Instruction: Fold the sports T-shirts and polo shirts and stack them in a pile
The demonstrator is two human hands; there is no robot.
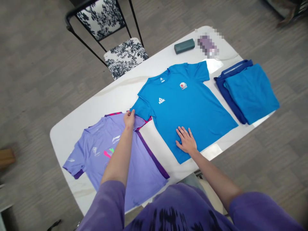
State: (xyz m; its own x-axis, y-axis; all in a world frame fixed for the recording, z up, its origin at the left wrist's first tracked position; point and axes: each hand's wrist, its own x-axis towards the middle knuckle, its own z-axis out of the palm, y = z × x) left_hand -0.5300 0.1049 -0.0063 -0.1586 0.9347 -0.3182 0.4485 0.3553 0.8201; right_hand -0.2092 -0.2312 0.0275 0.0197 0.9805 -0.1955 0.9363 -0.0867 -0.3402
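Observation:
A blue short-sleeved T-shirt [190,106] lies spread flat, front side up, across the middle of the table, with white print on its chest. My left hand [129,118] pinches the end of its left-side sleeve, fingers closed. Lower on the shirt, near its hem, my right hand [186,140] rests flat with the fingers spread. A lavender T-shirt [141,160] is laid out to the left, partly under my left forearm. Beneath it, edges of a darker purple and pink garment [154,155] stick out.
Folded blue and navy clothes [252,93] are stacked at the table's right end. A dark green case [184,46] and a blurred-out purple item [207,45] sit at the far edge of the white table [69,125]. A patterned chair [126,57] stands beyond it.

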